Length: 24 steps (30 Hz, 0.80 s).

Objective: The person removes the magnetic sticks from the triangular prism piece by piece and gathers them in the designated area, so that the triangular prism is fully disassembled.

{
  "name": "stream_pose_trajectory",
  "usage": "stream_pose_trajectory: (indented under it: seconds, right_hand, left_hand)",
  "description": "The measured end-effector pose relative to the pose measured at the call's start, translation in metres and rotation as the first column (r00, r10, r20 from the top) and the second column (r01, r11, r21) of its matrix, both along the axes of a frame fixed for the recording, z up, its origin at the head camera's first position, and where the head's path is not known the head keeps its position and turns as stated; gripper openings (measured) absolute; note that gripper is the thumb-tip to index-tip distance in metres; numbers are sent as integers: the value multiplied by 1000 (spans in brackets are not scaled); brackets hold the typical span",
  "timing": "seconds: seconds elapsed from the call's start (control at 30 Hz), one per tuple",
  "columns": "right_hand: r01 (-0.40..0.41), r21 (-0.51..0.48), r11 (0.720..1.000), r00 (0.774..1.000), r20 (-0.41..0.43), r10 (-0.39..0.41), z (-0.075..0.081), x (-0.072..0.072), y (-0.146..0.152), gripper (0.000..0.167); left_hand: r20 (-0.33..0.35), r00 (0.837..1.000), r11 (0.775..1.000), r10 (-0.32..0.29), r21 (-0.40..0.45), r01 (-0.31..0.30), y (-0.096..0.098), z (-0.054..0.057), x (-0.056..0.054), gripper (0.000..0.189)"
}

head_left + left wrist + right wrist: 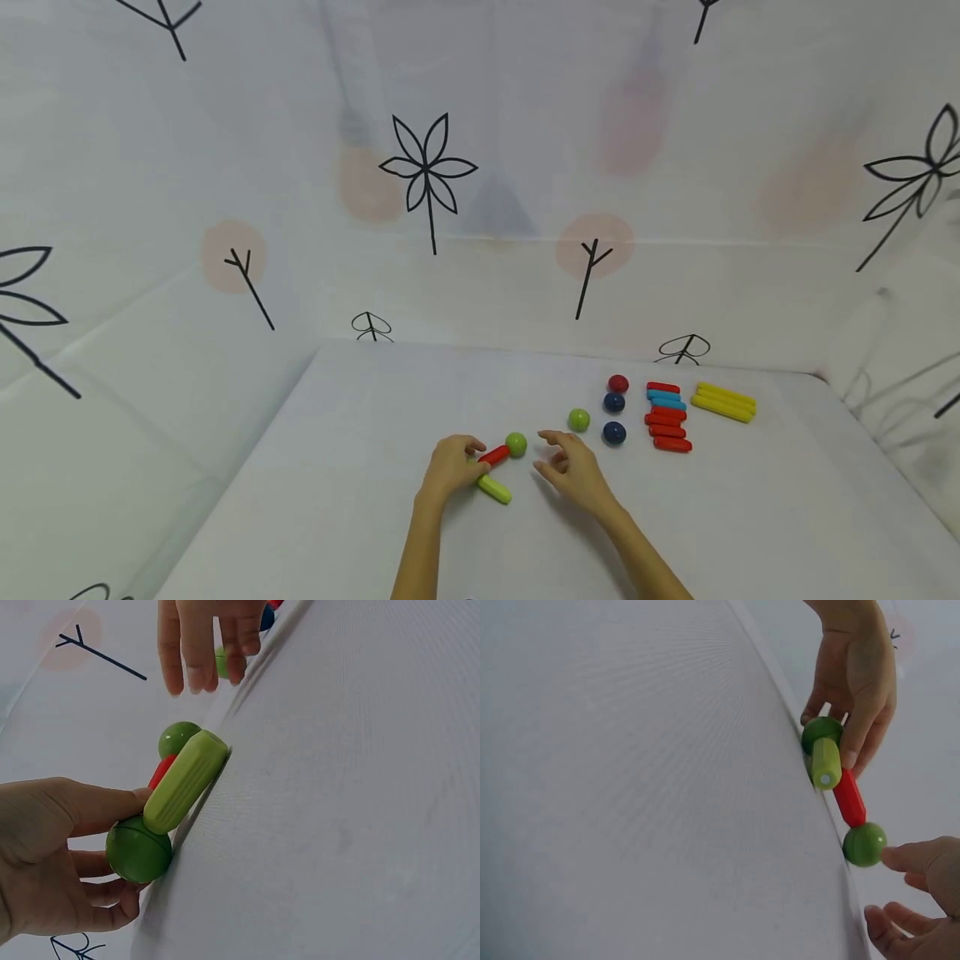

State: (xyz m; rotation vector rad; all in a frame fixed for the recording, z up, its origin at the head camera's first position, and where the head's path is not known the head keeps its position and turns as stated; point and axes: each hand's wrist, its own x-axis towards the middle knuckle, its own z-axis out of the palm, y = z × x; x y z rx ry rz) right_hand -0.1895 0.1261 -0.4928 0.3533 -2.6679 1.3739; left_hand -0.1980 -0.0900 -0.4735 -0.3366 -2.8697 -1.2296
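Note:
My left hand (452, 467) grips a green ball (139, 851), thumb on one side and fingers behind it. From that ball a yellow-green stick (495, 489) and a red stick (495, 456) spread apart in a V. At the red stick's far end sits a second green ball (516, 444). A short way to the right, my right hand (577, 473) holds nothing, its fingers loosely bent toward that second ball. In the head view the gripped ball is hidden under the left hand; the right wrist view shows part of it (822, 733).
Beyond the right hand lie another green ball (578, 419), a red ball (618, 383) and two dark blue balls (614, 433). Farther right, red sticks (667, 431) and blue sticks (666, 399) form a column beside yellow sticks (723, 402). Patterned cloth (495, 292) hangs behind the white table (337, 517).

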Motion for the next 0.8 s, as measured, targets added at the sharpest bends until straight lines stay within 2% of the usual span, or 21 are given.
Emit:
stream_pose_trajectory:
  seconds: [0.1, 0.2, 0.33, 0.43, 0.6, 0.8]
  right_hand:
    - [-29, 27, 999, 999, 13, 29, -1, -6, -4, 48]
    - [-83, 49, 995, 996, -14, 83, -3, -12, -6, 50]
    - [-173, 67, 983, 982, -62, 177, -5, -17, -8, 44]
    - [-207, 76, 975, 976, -59, 211, -6, -18, -8, 38]
    - [-168, 102, 981, 983, -62, 175, -7, -17, -11, 31]
    - [-80, 172, 982, 992, -80, 95, -6, -14, -21, 24]
  left_hand:
    - [20, 1000, 1000, -13, 8, 13, 0, -3, -2, 18]
    - [10, 999, 999, -37, 16, 37, 1, -4, -3, 16]
    - [-12, 997, 997, -70, 38, 70, 3, -6, -5, 16]
    - [-35, 995, 995, -88, 49, 90, 5, -9, -7, 16]
    - [-57, 993, 991, -105, 75, 109, 7, -14, -9, 19]
    - [-38, 996, 994, -79, 67, 82, 10, -17, -7, 20]
